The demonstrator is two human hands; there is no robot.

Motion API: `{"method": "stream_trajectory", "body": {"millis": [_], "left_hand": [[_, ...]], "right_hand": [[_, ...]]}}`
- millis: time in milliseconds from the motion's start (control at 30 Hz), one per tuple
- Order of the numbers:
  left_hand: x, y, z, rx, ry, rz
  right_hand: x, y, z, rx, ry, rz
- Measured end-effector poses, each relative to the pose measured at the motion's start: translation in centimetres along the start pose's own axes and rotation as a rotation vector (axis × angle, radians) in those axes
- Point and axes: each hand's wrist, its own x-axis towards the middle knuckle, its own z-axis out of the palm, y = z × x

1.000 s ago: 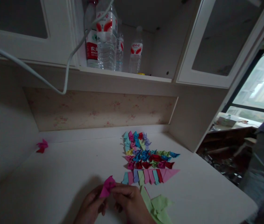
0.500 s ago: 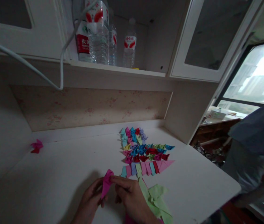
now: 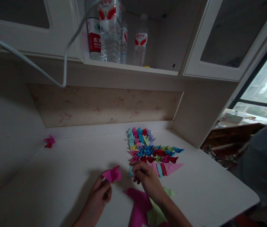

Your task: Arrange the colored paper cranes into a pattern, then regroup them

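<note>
My left hand (image 3: 100, 192) pinches a magenta folded paper piece (image 3: 112, 174) between thumb and fingers, holding it up above the white tabletop. To its right, my right hand (image 3: 147, 181) is off the paper, its fingers loosely bent and apart, with nothing visible in them. It hovers just in front of a row of flat folded paper strips (image 3: 164, 169), hiding part of that row. Below it lie magenta paper sheets (image 3: 139, 205) and light green paper (image 3: 157, 212), partly covered by my right forearm.
Rows of small colourful folded paper pieces (image 3: 147, 151) stand toward the back right of the white table (image 3: 76, 164). One pink and red piece (image 3: 49, 141) sits at the back left. Above, a shelf (image 3: 133, 66) holds plastic bottles (image 3: 109, 34); a white cable (image 3: 64, 69) hangs down. A person (image 3: 263, 157) is at the right.
My right hand has let go of the magenta folded piece and moved right. My left hand keeps the piece, now turned more level. More magenta paper shows below. The view has shifted left.
</note>
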Motion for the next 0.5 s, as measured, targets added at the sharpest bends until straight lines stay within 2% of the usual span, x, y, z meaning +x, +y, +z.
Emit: {"method": "stream_trajectory", "body": {"millis": [33, 100, 200, 300, 367, 500], "left_hand": [[-0.1, 0.1, 0.1, -0.015, -0.008, -0.029], [-0.4, 0.2, 0.2, -0.047, -0.025, -0.106], [-0.5, 0.0, 0.4, -0.064, -0.062, -0.202], [-0.4, -0.6, 0.2, -0.038, -0.115, -0.212], [-0.3, -0.8, 0.0, -0.044, -0.143, -0.22], [-0.1, -0.9, -0.2, -0.08, -0.196, -0.281]], "right_hand": [[0.8, -0.4, -0.4, -0.063, -0.017, -0.026], [2.1, -1.4, -0.9, -0.226, -0.139, -0.107], [3.4, -2.6, -0.8, -0.391, -0.452, -0.231], [4.0, -2.8, -0.4, -0.451, -0.709, -0.278], [4.1, -2.7, -0.2, -0.48, -0.785, -0.273], [4.1, -2.8, -0.4, -0.477, -0.856, -0.223]]}}
